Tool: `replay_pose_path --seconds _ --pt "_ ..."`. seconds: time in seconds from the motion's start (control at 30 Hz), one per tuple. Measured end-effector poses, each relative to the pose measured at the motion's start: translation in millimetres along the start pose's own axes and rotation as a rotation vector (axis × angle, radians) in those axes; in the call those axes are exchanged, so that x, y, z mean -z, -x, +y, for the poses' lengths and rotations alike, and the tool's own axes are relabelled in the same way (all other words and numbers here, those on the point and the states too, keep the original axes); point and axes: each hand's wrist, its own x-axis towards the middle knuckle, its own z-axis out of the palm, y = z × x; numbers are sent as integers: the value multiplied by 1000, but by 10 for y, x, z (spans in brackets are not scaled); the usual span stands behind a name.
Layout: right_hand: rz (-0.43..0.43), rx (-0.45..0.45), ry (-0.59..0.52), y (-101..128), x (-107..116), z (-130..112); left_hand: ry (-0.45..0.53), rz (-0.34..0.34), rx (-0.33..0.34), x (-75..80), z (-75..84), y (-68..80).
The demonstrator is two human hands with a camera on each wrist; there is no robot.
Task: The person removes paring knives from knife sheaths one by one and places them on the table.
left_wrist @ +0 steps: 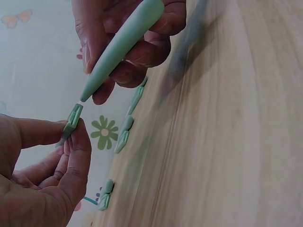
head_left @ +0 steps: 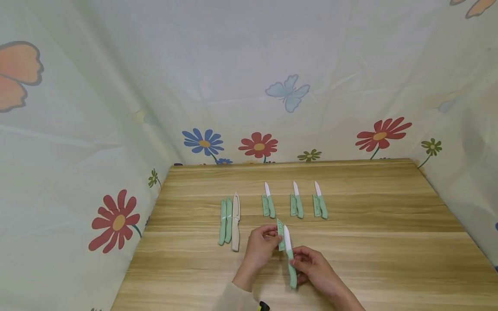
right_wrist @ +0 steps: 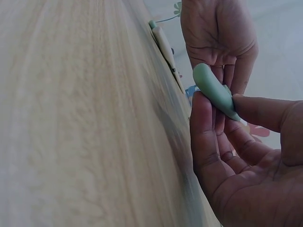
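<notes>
A green sheath is pinched in the left hand; beside it, a knife is gripped by its handle in the right hand (presumably so the white blade is kept clear). Both are held above the surface.

Diffuse head-view light, dimmer wrist views, soft-edged shadows across the tabletop.
</notes>
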Motion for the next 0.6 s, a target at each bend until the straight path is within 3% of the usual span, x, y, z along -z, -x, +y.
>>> replay_pose_path --seconds 0.6 --pt "61 10 10 -27 28 -33 2 -18 9 -18 22 70"
